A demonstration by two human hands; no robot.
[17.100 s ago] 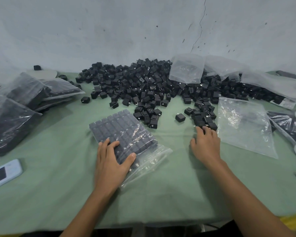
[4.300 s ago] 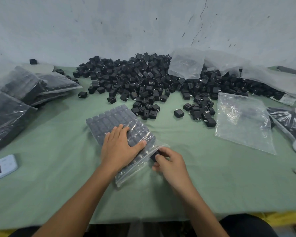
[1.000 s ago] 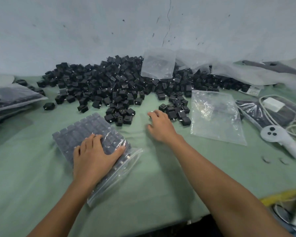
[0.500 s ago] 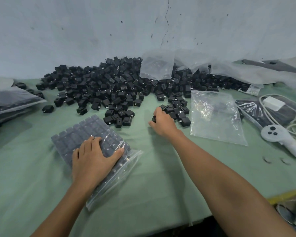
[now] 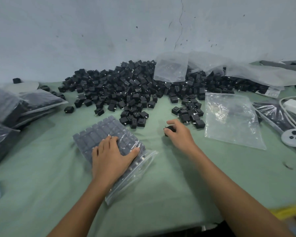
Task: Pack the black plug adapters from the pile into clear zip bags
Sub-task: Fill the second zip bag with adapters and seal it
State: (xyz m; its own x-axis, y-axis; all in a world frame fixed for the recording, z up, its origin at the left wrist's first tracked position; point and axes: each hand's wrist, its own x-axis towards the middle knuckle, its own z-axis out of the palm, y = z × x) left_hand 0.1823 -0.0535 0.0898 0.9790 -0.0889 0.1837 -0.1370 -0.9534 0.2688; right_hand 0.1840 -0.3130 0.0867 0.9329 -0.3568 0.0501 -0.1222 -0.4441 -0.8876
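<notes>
- Head view: a black plug adapter (image 5: 169, 130) is pinched in the curled fingers of the right hand (image 5: 180, 135), over the green tablecloth (image 5: 178, 177) near the pile (image 5: 130, 89).
- The left hand (image 5: 109, 158) lies flat, fingers straight, pressing the part-filled zip bag (image 5: 96, 134) — adapters in rows inside.
- An empty clear bag (image 5: 229, 120) lies to the right; packed bags (image 5: 29, 103) far left.

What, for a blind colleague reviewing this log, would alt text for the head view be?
The left hand presses flat on a zip bag packed with rows of black adapters; the right hand grips one adapter near the loose pile on a green table.
</notes>
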